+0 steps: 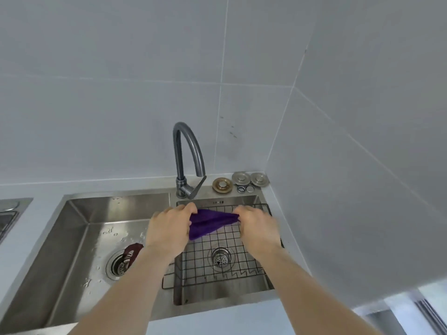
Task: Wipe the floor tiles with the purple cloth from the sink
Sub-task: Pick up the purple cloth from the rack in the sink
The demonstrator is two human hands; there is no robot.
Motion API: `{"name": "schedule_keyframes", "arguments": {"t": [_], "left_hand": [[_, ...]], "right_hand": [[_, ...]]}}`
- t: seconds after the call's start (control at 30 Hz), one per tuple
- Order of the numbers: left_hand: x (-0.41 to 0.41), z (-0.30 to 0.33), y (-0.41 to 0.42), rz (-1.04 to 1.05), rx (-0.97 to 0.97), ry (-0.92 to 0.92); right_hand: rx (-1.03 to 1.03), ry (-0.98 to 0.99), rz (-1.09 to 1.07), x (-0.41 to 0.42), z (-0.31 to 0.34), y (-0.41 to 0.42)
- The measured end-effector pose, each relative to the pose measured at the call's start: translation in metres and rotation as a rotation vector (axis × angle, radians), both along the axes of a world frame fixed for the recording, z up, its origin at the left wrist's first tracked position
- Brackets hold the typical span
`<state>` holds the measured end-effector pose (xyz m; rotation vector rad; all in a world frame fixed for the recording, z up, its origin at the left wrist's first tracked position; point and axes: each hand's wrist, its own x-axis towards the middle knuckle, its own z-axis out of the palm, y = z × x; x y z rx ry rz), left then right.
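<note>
Both arms reach forward, left hand (169, 228) and right hand (258, 226) gripping the purple cloth (208, 223) (stretched between them) above the sink (79, 235).

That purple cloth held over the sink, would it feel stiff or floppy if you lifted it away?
Probably floppy: the purple cloth bunches into folds between the left hand and right hand, and its lower edge sags toward the black wire rack. It may be damp and a little heavy, since droplets dot the steel sink basin, though wetness isn't visible.

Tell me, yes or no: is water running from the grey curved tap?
No, nothing flows from the grey curved tap onto the purple cloth held by the left hand and right hand.
</note>
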<state>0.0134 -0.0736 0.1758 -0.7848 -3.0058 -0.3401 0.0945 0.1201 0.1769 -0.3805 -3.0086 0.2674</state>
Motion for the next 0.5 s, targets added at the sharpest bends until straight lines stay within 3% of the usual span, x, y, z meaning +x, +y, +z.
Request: {"name": "schedule_keyframes", "arguments": {"t": [0.3, 0.5], "left_hand": [[0.088, 0.075, -0.069, -0.059, 0.094, 0.099], [0.120, 0.092, -0.080, -0.062, 0.118, 0.138]], "right_hand": [[0.066, 0.113, -0.067, 0.097, 0.082, -0.073], [0.084, 0.150, -0.059, 0.130, 0.102, -0.084]]}}
